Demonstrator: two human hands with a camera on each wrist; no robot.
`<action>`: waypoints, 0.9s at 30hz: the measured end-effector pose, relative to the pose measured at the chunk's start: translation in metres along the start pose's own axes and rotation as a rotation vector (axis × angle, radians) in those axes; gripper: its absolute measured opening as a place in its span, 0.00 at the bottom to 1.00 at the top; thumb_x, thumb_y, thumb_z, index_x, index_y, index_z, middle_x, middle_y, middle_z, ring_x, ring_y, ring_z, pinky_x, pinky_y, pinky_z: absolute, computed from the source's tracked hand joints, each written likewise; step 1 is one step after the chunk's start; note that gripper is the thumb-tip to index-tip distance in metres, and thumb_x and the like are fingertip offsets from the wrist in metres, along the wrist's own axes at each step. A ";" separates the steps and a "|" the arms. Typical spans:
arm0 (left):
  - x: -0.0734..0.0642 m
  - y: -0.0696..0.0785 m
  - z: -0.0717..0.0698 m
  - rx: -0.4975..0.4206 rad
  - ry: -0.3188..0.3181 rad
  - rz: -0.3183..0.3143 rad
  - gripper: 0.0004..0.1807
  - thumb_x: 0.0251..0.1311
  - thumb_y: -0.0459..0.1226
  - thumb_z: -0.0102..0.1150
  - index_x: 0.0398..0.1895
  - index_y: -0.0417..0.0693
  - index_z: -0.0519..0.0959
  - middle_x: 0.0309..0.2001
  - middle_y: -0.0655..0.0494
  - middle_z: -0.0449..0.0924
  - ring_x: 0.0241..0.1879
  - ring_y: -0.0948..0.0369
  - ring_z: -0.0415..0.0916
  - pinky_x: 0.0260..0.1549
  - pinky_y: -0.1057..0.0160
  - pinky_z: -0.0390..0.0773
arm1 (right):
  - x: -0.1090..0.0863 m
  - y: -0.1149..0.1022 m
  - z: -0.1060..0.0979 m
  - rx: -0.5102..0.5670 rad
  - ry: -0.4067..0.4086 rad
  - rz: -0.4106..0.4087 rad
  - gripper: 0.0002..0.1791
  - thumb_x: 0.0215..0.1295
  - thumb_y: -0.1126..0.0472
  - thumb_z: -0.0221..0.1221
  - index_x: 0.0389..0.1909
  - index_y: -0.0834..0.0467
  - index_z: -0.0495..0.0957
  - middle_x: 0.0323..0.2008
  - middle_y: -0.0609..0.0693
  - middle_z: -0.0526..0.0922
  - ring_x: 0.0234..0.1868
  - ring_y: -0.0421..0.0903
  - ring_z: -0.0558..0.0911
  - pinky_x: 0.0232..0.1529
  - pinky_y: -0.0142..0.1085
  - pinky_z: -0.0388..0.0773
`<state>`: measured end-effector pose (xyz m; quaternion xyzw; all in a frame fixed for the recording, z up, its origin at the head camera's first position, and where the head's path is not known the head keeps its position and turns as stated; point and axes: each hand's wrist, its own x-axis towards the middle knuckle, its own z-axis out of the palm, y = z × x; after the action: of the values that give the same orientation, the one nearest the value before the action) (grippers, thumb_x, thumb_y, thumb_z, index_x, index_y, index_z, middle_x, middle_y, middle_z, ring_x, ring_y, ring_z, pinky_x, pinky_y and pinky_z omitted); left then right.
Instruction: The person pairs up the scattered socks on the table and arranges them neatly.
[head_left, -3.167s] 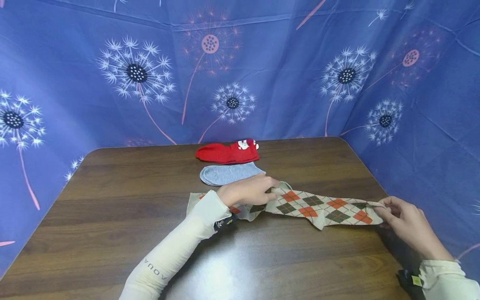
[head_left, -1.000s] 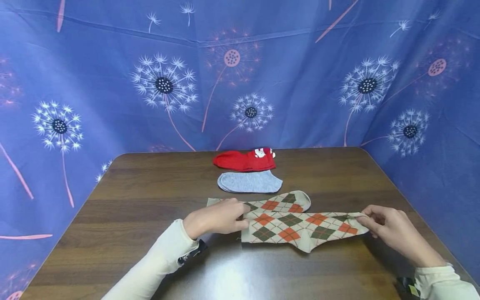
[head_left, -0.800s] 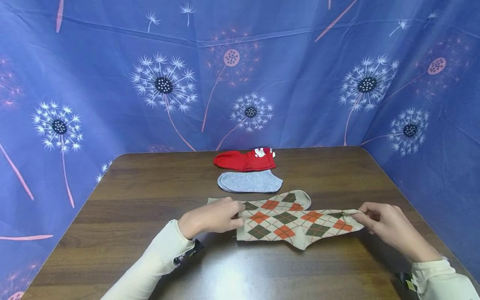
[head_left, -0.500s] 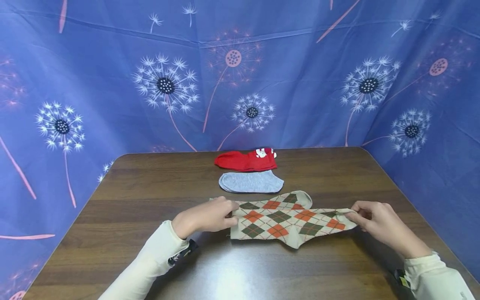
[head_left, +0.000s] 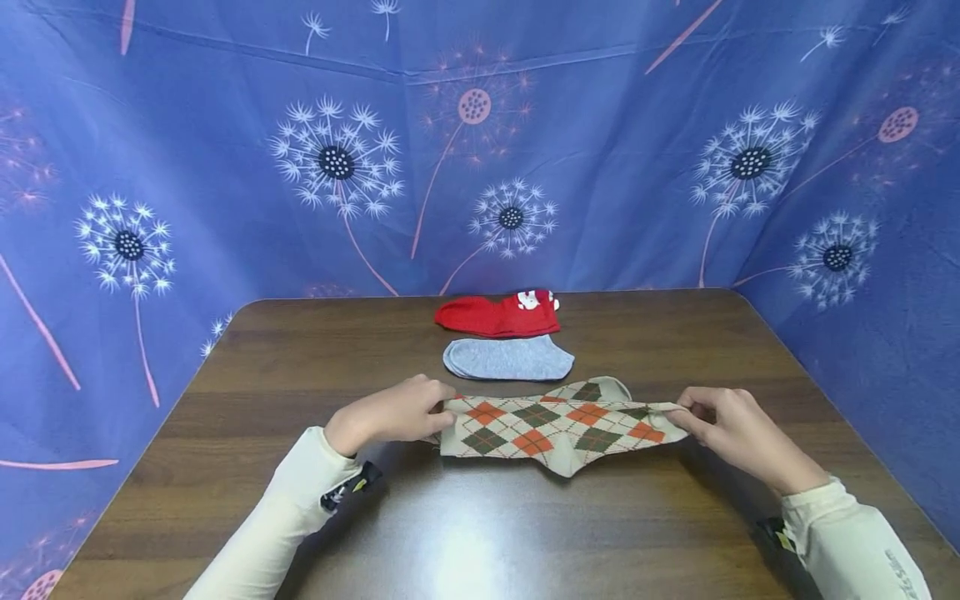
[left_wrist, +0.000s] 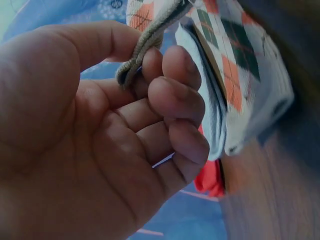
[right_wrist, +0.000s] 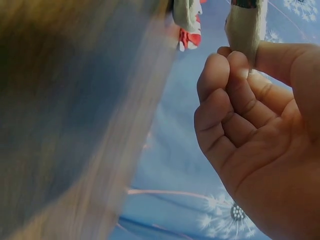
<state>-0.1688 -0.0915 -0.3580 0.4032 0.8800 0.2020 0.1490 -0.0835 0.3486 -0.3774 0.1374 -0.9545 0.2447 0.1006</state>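
Note:
Both hands stretch a cream argyle sock (head_left: 555,431) with orange and dark green diamonds between them, its heel pointing toward the person. At the cuff, my left hand (head_left: 393,410) pinches the fabric between thumb and fingers. My right hand (head_left: 746,433) pinches the toe end. A second argyle sock (head_left: 611,387) lies just behind, mostly hidden by the held one; its toe shows. In the left wrist view a folded cuff edge (left_wrist: 145,47) sits between thumb and index finger. The right wrist view has the pale toe (right_wrist: 243,30) between thumb and fingertips.
Behind the argyle socks lie grey ankle socks (head_left: 510,358), and behind those red socks (head_left: 495,317) with a white figure. All rest on a brown wooden table (head_left: 300,350). A blue dandelion-print cloth (head_left: 585,108) hangs along the back and right sides.
Both hands have carried the stretched argyle sock leftward and slightly away from the person. It now covers more of the second argyle sock. Red and grey socks stay in place.

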 end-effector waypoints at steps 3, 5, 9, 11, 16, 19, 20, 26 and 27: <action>-0.001 -0.007 -0.005 -0.013 0.000 -0.038 0.08 0.66 0.36 0.53 0.27 0.51 0.75 0.20 0.64 0.66 0.20 0.69 0.62 0.24 0.65 0.68 | 0.010 -0.001 0.004 0.003 -0.004 -0.015 0.11 0.64 0.57 0.67 0.23 0.45 0.78 0.14 0.36 0.73 0.17 0.33 0.72 0.21 0.31 0.67; -0.003 -0.012 -0.007 -0.033 -0.014 -0.072 0.10 0.66 0.36 0.53 0.25 0.51 0.73 0.20 0.62 0.66 0.20 0.68 0.61 0.23 0.65 0.66 | 0.017 -0.001 0.007 0.018 -0.026 -0.020 0.10 0.65 0.56 0.66 0.24 0.45 0.78 0.14 0.37 0.73 0.17 0.33 0.71 0.21 0.32 0.68; -0.005 -0.020 -0.010 -0.049 -0.038 -0.122 0.12 0.66 0.37 0.55 0.22 0.50 0.72 0.20 0.60 0.66 0.19 0.68 0.60 0.22 0.66 0.65 | 0.028 -0.001 0.012 0.050 -0.066 -0.035 0.10 0.66 0.55 0.65 0.25 0.44 0.78 0.14 0.36 0.72 0.17 0.34 0.71 0.21 0.32 0.68; -0.006 -0.023 -0.010 -0.054 -0.044 -0.136 0.12 0.65 0.37 0.55 0.22 0.50 0.72 0.20 0.60 0.68 0.18 0.68 0.62 0.22 0.66 0.66 | 0.034 -0.001 0.014 0.053 -0.075 -0.043 0.10 0.66 0.56 0.65 0.24 0.44 0.78 0.14 0.34 0.71 0.17 0.34 0.70 0.20 0.32 0.68; -0.005 -0.028 -0.012 -0.054 -0.049 -0.152 0.11 0.65 0.37 0.56 0.22 0.50 0.74 0.18 0.61 0.69 0.18 0.68 0.64 0.22 0.66 0.68 | 0.046 -0.003 0.017 0.060 -0.101 -0.036 0.11 0.66 0.56 0.65 0.24 0.45 0.78 0.14 0.36 0.70 0.16 0.35 0.70 0.19 0.32 0.66; -0.005 -0.032 -0.013 -0.056 -0.056 -0.171 0.11 0.65 0.37 0.57 0.23 0.49 0.75 0.18 0.61 0.71 0.18 0.67 0.67 0.22 0.66 0.69 | 0.053 -0.003 0.021 0.072 -0.124 -0.026 0.11 0.66 0.55 0.65 0.24 0.46 0.78 0.14 0.38 0.72 0.16 0.36 0.70 0.19 0.32 0.66; -0.004 -0.033 -0.012 -0.052 -0.059 -0.179 0.11 0.65 0.37 0.57 0.22 0.50 0.75 0.18 0.61 0.72 0.18 0.67 0.67 0.22 0.66 0.69 | 0.055 -0.003 0.022 0.077 -0.131 -0.028 0.11 0.66 0.54 0.65 0.24 0.46 0.78 0.14 0.39 0.72 0.17 0.36 0.71 0.19 0.32 0.66; -0.002 -0.040 -0.004 -0.012 -0.061 -0.171 0.13 0.63 0.36 0.57 0.18 0.52 0.75 0.16 0.64 0.69 0.17 0.68 0.65 0.21 0.68 0.67 | 0.063 0.001 0.036 0.058 -0.146 -0.061 0.12 0.64 0.56 0.67 0.23 0.47 0.76 0.15 0.37 0.71 0.17 0.34 0.68 0.20 0.31 0.65; -0.001 -0.041 -0.002 -0.005 -0.059 -0.163 0.13 0.62 0.35 0.57 0.18 0.52 0.74 0.16 0.65 0.68 0.17 0.68 0.64 0.20 0.68 0.66 | 0.064 0.001 0.037 0.048 -0.141 -0.075 0.12 0.64 0.57 0.67 0.22 0.47 0.76 0.15 0.36 0.69 0.18 0.33 0.67 0.20 0.31 0.64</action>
<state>-0.1952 -0.1170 -0.3754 0.3359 0.9046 0.1794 0.1915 -0.1489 0.3175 -0.3935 0.1922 -0.9473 0.2532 0.0389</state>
